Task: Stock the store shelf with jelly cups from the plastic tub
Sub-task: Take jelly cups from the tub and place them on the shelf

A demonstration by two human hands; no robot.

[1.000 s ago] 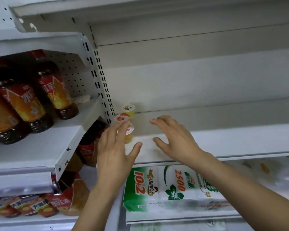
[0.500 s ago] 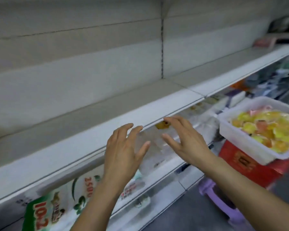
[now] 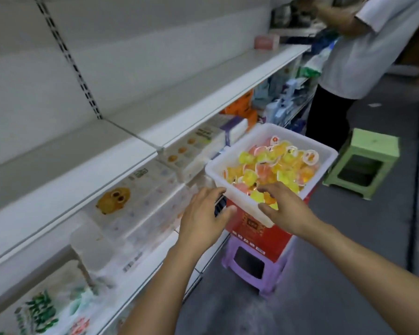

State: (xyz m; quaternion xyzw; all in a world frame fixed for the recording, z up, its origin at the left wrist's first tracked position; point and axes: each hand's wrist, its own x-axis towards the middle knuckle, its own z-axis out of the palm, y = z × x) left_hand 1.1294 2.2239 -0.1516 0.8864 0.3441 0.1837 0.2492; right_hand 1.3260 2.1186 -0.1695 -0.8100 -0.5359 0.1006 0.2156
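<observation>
Both hands reach toward the white rectangular plastic tub, which sits on a red cardboard box atop a purple plastic stool. The left hand hovers just short of the tub's near-left corner, fingers spread and relaxed, gripping nothing; a small dark object shows between its thumb and fingers, though it is too blurred to tell what it is. The right hand is over the tub's near rim, fingers loosely bent above the pile of yellow, orange and pink jelly cups (dozens, too many and too jumbled to count); whether it touches any cup cannot be told.

Left of the hands runs the long white metal store shelf, bare along the stretch nearest them. On the shelf below it, under and left of the left hand, lie clear-wrapped packs of tissue, one printed with a yellow cartoon animal.

Beyond the tub, to the right, stands one green plastic stool on the grey floor. Behind it a second person in a white shirt faces the far shelving.
</observation>
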